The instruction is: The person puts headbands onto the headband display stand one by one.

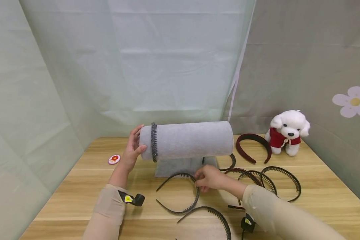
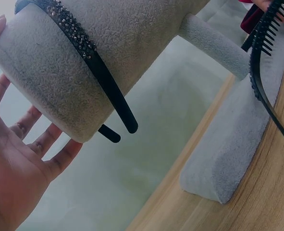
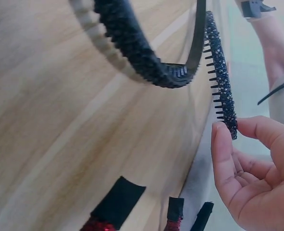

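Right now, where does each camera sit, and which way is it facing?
Head: on the person's head, facing forward and down at the gray stand; left hand, right hand and both sleeves show.
Left wrist: on that wrist, facing the stand's end and the headband around it; left hand shows, plus a bit of right hand.
Right wrist: on that wrist, facing the pinched headband and table; right hand shows, plus some left arm.
Head and left wrist both show the stand.
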`<action>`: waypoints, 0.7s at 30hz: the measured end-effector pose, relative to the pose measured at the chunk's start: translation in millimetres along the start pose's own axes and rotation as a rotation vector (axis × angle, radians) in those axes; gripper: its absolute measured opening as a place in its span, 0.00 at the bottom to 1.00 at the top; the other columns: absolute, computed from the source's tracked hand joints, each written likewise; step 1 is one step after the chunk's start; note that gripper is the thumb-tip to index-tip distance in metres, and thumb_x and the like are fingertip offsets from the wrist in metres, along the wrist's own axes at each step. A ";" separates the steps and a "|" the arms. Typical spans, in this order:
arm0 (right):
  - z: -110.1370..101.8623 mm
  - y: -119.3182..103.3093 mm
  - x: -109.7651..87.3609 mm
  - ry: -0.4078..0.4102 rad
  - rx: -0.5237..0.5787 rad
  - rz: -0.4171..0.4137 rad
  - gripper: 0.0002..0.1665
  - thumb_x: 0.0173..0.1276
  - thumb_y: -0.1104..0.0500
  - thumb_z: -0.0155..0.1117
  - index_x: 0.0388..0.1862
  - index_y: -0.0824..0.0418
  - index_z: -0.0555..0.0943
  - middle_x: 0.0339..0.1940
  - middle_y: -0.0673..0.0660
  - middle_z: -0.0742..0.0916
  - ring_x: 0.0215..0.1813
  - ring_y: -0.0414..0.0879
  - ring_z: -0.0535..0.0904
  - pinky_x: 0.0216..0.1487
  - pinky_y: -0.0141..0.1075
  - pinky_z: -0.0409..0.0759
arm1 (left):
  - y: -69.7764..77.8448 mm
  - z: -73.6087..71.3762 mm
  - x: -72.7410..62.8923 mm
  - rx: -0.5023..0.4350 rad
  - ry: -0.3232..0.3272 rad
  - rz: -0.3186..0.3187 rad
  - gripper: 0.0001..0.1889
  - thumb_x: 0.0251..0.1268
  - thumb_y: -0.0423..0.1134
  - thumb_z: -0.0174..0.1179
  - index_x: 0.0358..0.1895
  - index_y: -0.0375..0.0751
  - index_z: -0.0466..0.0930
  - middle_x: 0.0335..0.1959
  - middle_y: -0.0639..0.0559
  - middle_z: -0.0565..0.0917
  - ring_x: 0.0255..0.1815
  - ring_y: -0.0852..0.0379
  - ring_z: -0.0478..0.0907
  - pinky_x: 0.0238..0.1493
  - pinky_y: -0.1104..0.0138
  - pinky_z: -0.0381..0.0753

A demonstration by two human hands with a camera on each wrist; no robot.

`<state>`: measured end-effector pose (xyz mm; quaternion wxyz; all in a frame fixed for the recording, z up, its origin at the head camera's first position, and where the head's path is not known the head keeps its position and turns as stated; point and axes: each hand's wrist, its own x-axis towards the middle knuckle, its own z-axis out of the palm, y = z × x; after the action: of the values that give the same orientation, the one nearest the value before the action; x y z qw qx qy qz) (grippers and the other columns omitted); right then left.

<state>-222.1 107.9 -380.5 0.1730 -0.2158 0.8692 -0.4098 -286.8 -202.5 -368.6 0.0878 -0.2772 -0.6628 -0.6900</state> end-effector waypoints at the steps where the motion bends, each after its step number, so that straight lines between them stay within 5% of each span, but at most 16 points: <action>1: -0.7 -0.2 -0.2 0.000 0.010 -0.003 0.14 0.60 0.69 0.65 0.44 0.77 0.79 0.25 0.61 0.86 0.20 0.47 0.82 0.25 0.38 0.83 | -0.2 -0.1 0.0 0.000 0.000 0.001 0.35 0.64 0.40 0.59 0.72 0.58 0.53 0.64 0.59 0.65 0.58 0.60 0.67 0.51 0.70 0.73; 13: -11.0 -4.8 -5.7 -0.012 0.104 -0.025 0.12 0.64 0.66 0.60 0.40 0.76 0.81 0.20 0.59 0.84 0.21 0.39 0.79 0.28 0.37 0.83 | -0.5 0.3 -0.2 0.015 -0.010 -0.001 0.36 0.64 0.38 0.57 0.73 0.57 0.52 0.64 0.58 0.66 0.57 0.61 0.68 0.49 0.69 0.74; 21: -16.3 -13.9 -13.3 -0.002 0.100 -0.051 0.12 0.65 0.64 0.60 0.41 0.74 0.81 0.17 0.53 0.80 0.16 0.39 0.76 0.30 0.52 0.82 | -0.2 -0.5 0.4 0.024 -0.009 -0.009 0.35 0.64 0.37 0.56 0.73 0.57 0.52 0.64 0.58 0.65 0.57 0.60 0.68 0.50 0.69 0.73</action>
<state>-215.4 117.3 -358.0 0.1738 -0.2293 0.8417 -0.4568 -287.3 -202.9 -368.5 0.0852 -0.2762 -0.6726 -0.6812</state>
